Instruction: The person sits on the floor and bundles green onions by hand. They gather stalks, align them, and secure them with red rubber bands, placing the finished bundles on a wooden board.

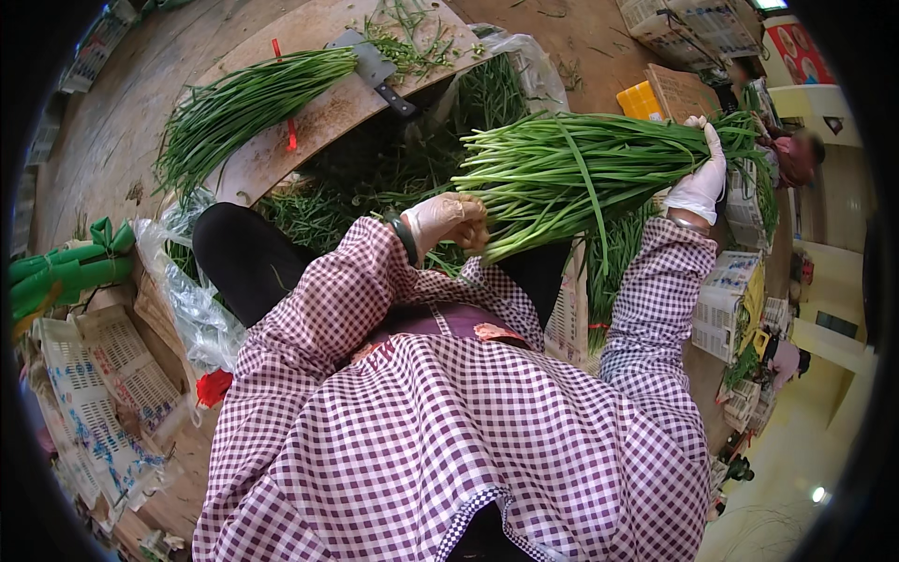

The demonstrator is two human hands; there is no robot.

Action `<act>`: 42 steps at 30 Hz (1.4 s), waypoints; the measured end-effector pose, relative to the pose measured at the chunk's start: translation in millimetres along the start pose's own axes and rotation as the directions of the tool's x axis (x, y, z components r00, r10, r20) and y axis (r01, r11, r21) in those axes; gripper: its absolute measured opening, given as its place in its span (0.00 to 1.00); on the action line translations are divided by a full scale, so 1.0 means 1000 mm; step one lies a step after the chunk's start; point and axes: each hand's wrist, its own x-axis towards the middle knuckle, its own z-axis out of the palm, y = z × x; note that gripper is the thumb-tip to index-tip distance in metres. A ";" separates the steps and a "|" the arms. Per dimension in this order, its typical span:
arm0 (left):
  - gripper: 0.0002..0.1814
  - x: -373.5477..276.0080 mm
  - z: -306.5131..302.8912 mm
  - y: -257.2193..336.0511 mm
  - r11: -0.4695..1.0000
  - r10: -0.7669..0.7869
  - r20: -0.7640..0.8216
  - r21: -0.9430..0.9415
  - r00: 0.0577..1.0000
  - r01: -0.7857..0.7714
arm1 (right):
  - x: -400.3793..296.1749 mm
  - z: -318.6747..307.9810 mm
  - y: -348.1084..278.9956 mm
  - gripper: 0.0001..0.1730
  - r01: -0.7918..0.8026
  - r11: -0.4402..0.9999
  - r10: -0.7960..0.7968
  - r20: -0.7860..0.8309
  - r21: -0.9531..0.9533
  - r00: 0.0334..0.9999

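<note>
My right hand (702, 172), in a white glove, grips a large loose bunch of garlic chives (562, 158) near its leafy end. The pale stem ends point left. Beside the lower stem ends is my left hand (449, 223), gloved and with its fingers curled; whether it pinches a stalk cannot be told. Another bunch of chives (253, 105) lies on a board (323, 112) at the upper left, with a red strip (291, 133) beneath it. A cleaver (369, 63) with a black handle rests on the board beside that bunch's cut ends.
Chive trimmings (411, 46) litter the board. Loose greens (316, 218) and a clear plastic bag (204, 302) lie below it. More chives (621, 260) are near my right arm. Plastic crates (723, 302), a yellow box (639, 100) and green wrapped bundles (70, 270) stand around; people are at the far right.
</note>
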 end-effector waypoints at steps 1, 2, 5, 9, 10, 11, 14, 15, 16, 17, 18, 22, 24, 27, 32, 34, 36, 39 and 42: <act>0.07 -0.001 0.007 0.006 0.996 -0.011 -0.107 0.087 0.994 0.020 | 0.002 -0.002 -0.001 0.07 -0.009 1.000 0.009 0.010 0.009 1.000; 0.07 0.001 0.012 0.009 0.984 -0.012 -0.213 0.171 0.977 0.049 | 0.005 -0.004 0.000 0.07 -0.007 1.000 0.007 0.014 0.012 1.000; 0.08 0.011 0.018 -0.002 0.969 0.223 -0.323 0.179 0.920 -0.172 | 0.006 -0.002 0.003 0.07 -0.010 1.000 0.010 0.013 0.017 1.000; 0.07 0.017 0.044 -0.003 0.936 0.343 -0.517 0.125 0.784 -0.328 | 0.002 0.005 0.007 0.08 -0.003 1.000 0.003 0.005 0.024 1.000; 0.08 0.018 0.044 -0.004 0.931 0.363 -0.533 0.163 0.764 -0.328 | 0.002 0.006 0.009 0.08 0.000 1.000 0.000 0.015 0.017 1.000; 0.09 0.019 0.044 -0.004 0.934 0.356 -0.547 0.193 0.758 -0.300 | 0.002 0.006 0.010 0.08 0.002 1.000 -0.003 0.025 0.010 1.000; 0.12 0.023 0.048 -0.004 0.938 0.343 -0.591 0.254 0.730 -0.235 | 0.000 0.007 0.009 0.08 0.003 1.000 -0.003 0.020 0.004 1.000; 0.13 0.025 0.047 -0.005 0.939 0.344 -0.609 0.232 0.715 -0.254 | 0.000 0.007 0.009 0.08 0.001 1.000 -0.001 0.019 0.004 1.000; 0.13 0.027 0.046 -0.007 0.938 0.344 -0.627 0.210 0.699 -0.274 | 0.000 0.006 0.009 0.08 -0.001 1.000 0.001 0.019 0.004 1.000; 0.13 0.028 0.045 -0.009 0.937 0.344 -0.645 0.189 0.683 -0.294 | 0.001 0.005 0.009 0.08 -0.004 1.000 0.004 0.018 0.005 1.000; 0.13 0.031 0.042 -0.014 0.897 0.440 -0.642 0.338 0.628 -0.283 | 0.002 0.003 0.009 0.08 -0.007 1.000 0.007 0.020 0.012 1.000; 0.14 0.033 0.040 -0.027 0.682 0.671 -0.540 0.718 0.508 -0.138 | 0.009 -0.003 0.009 0.08 -0.018 0.999 0.017 0.015 0.040 1.000; 0.17 0.023 0.053 -0.014 0.879 0.472 -0.626 0.393 0.621 -0.271 | 0.007 -0.001 0.012 0.08 -0.015 0.999 0.015 0.003 0.046 1.000; 0.17 0.027 0.047 -0.016 0.923 0.384 -0.607 0.253 0.696 -0.290 | -0.003 0.007 0.011 0.08 0.005 1.000 -0.005 -0.012 0.027 1.000; 0.15 0.040 0.041 -0.029 0.901 0.424 -0.659 0.376 0.621 -0.216 | -0.002 0.009 0.011 0.08 0.008 1.000 -0.008 0.001 0.015 1.000; 0.12 0.037 0.044 -0.024 0.932 0.353 -0.659 0.307 0.664 -0.191 | 0.000 0.005 0.010 0.08 0.008 1.000 -0.009 0.022 0.009 1.000; 0.10 0.035 0.045 -0.021 0.957 0.289 -0.637 0.223 0.714 -0.188 | 0.001 0.004 0.011 0.08 0.005 1.000 -0.005 0.034 0.007 0.999; 0.10 0.030 0.043 -0.020 0.976 0.209 -0.562 0.069 0.800 -0.207 | -0.001 0.004 0.012 0.08 -0.004 1.000 0.003 0.045 0.003 0.999; 0.08 0.032 0.034 -0.023 0.962 0.272 -0.441 0.119 0.855 -0.245 | 0.002 0.001 0.008 0.07 0.005 1.000 -0.005 0.060 -0.009 0.998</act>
